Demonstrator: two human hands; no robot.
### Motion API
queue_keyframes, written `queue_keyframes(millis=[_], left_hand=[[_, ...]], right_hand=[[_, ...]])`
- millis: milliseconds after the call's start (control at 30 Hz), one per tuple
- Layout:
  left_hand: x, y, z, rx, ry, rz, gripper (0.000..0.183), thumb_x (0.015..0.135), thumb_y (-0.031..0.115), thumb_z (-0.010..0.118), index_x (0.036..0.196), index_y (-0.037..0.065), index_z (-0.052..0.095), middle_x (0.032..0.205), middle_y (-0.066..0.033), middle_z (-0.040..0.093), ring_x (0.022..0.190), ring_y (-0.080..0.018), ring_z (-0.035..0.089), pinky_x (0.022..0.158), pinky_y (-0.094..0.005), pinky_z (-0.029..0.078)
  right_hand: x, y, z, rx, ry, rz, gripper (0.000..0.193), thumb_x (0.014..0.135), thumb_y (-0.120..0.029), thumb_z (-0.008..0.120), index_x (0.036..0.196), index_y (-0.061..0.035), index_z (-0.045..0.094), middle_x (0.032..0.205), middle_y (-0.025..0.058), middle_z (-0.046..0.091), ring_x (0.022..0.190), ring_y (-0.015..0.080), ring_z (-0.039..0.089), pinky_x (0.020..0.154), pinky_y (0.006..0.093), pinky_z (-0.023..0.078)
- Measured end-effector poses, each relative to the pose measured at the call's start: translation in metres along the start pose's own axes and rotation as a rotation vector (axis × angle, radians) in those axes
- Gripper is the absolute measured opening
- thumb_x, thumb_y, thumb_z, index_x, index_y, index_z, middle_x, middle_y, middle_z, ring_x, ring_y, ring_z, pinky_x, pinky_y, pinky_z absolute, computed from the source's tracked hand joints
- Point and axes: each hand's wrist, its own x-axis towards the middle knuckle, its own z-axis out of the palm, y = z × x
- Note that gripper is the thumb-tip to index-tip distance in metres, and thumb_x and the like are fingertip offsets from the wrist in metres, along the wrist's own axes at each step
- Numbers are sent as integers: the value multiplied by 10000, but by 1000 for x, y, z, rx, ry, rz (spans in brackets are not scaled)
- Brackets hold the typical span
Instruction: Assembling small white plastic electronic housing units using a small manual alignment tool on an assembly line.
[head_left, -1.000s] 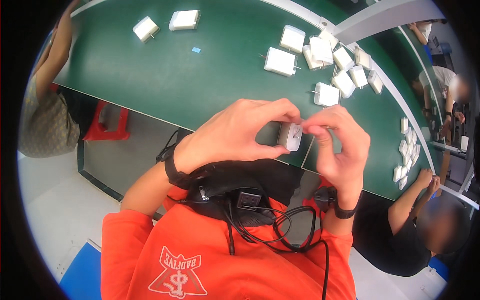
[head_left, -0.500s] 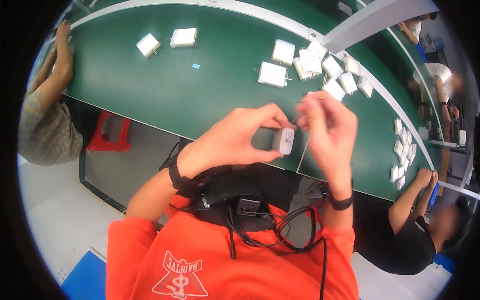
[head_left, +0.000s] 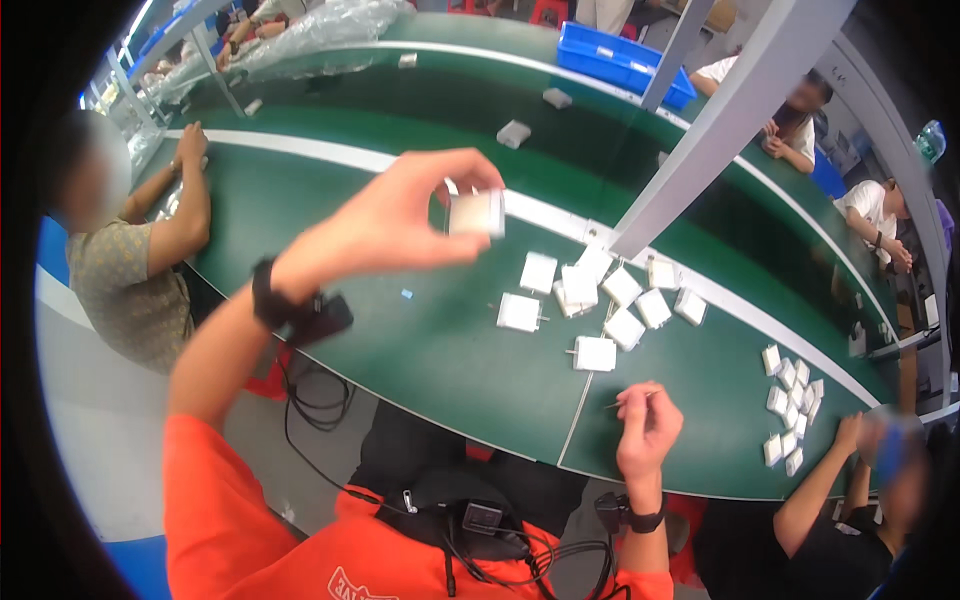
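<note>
The left hand is raised above the green table, its fingers pinched on a small white charger held up in the air, over the middle of the table and clear of it. A dark band sits on that wrist.

The right hand is low, at the near edge of the table, its fingers curled shut around something thin like a pin; it is too small to say just what it is.

On the table, past the right hand and toward the middle, lies a loose cluster of chargers, some touching, some apart, near the foot of a slanted grey post. A second bunch of white blocks lies at the right end of the table, by another person's arm. At the left end a seated person rests a forearm on the table edge. A blue bin stands at the far edge.
</note>
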Motion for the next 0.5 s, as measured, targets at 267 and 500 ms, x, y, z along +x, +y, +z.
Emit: queue_keyframes(millis=[267, 500], left_hand=[[126, -181, 9, 338, 24, -176, 464, 797, 247, 889, 1137, -32, 742, 1058, -196, 788, 1018, -339, 778, 904, -442, 611], [160, -232, 64, 453, 467, -196, 499, 772, 207, 937, 1154, -9, 699, 1148, -213, 744, 1043, -390, 724, 915, -456, 588]], right_hand=[[7, -4, 3, -89, -60, -183, 102, 968, 31, 700, 870, 4, 716, 770, 95, 689, 601, 189, 619, 566, 305, 475], [8, -11, 3, -99, -126, -119, 96, 975, 5, 706, 887, -20, 733, 747, 82, 680, 596, 179, 618, 569, 308, 449]])
